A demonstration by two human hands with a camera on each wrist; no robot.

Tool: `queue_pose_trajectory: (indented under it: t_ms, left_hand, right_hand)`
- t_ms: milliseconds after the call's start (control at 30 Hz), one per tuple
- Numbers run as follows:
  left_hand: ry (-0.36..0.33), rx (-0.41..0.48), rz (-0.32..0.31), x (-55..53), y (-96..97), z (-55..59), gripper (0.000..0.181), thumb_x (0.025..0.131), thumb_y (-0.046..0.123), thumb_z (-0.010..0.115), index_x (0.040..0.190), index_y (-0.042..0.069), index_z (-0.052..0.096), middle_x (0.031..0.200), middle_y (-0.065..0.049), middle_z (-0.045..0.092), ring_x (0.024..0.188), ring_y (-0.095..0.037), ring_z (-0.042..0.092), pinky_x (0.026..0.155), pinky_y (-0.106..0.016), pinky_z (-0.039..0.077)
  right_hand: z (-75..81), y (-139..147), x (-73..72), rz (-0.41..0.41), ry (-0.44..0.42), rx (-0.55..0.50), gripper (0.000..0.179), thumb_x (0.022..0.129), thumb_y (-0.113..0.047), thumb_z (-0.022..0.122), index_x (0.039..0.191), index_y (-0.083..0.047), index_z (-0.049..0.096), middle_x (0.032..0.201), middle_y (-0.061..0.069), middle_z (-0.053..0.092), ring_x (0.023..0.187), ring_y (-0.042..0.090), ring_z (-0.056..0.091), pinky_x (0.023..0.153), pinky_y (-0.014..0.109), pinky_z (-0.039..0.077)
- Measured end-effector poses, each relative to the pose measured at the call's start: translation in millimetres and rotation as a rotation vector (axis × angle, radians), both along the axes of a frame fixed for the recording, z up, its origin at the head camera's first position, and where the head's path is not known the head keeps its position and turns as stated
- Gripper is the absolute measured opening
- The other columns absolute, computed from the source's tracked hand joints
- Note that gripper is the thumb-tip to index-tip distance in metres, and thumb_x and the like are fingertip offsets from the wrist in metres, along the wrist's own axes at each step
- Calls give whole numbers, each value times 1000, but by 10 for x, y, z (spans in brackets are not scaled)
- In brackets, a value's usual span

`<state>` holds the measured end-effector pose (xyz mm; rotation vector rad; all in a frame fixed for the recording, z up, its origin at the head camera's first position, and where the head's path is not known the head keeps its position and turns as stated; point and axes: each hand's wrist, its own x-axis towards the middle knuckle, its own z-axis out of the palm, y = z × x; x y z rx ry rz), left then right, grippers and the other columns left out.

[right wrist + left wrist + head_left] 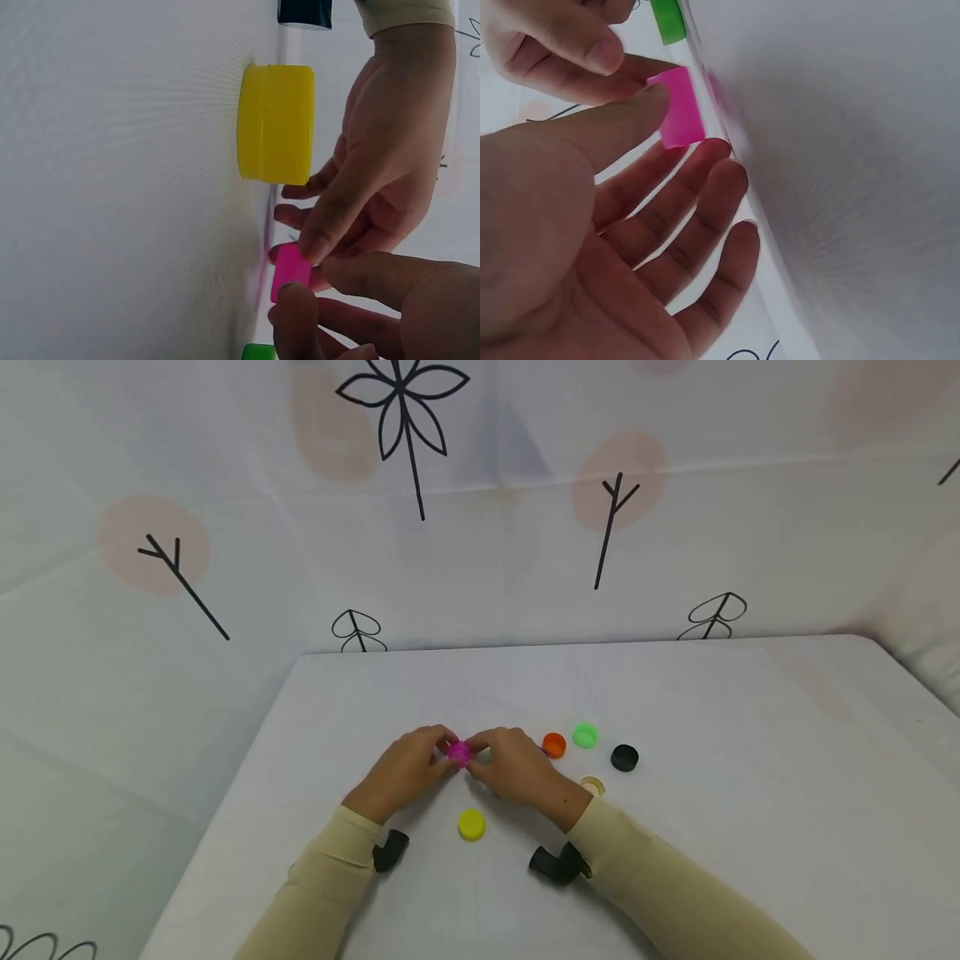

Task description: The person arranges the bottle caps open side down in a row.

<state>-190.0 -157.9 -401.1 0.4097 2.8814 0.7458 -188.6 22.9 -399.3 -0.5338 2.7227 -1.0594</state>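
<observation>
Both hands meet at a small pink bottle cap (pixel 460 754) near the middle of the table. The left hand (pixel 408 770) pinches it between thumb and a fingertip; its other fingers spread loosely in the left wrist view, beside the pink cap (pixel 682 109). From the other side, the right hand (pixel 517 768) pinches it too, thumb and fingertip at the edge of the pink cap (pixel 291 271) in the right wrist view. A yellow cap (pixel 472 825) lies on the table just nearer than the hands.
Right of the hands lie an orange cap (pixel 554 745), a green cap (pixel 586 736), a black cap (pixel 625 757) and a beige-gold cap (pixel 592 786) beside the right wrist. A purple edge shows behind the right hand, mostly hidden. White cloth covers the table (pixel 750 827); a patterned cloth (pixel 510 568) hangs behind.
</observation>
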Motion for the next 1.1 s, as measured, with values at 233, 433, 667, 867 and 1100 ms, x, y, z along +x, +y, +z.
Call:
queue_pose_trajectory:
  t_ms: [233, 433, 667, 867, 1100]
  left_hand:
    - [2, 8, 45, 3, 11, 80, 35, 96, 36, 67, 125, 18, 59, 109, -1, 72, 91, -16, 63, 85, -36, 56]
    - [37, 17, 43, 22, 18, 139, 39, 97, 38, 64, 130, 20, 54, 111, -2, 71, 93, -17, 64, 85, -37, 57]
    - [95, 67, 28, 37, 26, 159, 42, 96, 29, 68, 133, 18, 52, 105, 0, 71, 86, -14, 61, 78, -31, 55]
    - [134, 92, 40, 36, 40, 157, 45, 92, 24, 73, 131, 20, 52, 104, 0, 72, 91, -15, 64, 84, -33, 58]
    - [135, 124, 31, 30, 42, 145, 42, 93, 24, 72, 130, 21, 52, 106, 0, 73, 93, -15, 66, 87, -35, 58]
  right_hand:
    - [13, 26, -14, -44, 101, -143, 28, 92, -15, 72, 119, -7, 73, 115, 8, 74, 62, 18, 64, 57, 27, 54]
    - [47, 30, -34, -107, 145, -198, 28, 91, -20, 75, 116, -8, 74, 109, 5, 76, 103, 22, 70, 87, 36, 59]
    - [65, 52, -34, -109, 77, -267, 30, 94, -23, 70, 121, -9, 71, 104, 10, 75, 56, 18, 63, 53, 26, 52]
    - [53, 61, -36, -110, 17, -359, 33, 93, -21, 73, 124, -11, 68, 106, 13, 74, 57, 20, 66, 56, 26, 55]
    - [43, 64, -43, -128, 48, -349, 34, 91, -17, 75, 124, -12, 67, 106, 11, 74, 56, 12, 62, 57, 24, 55]
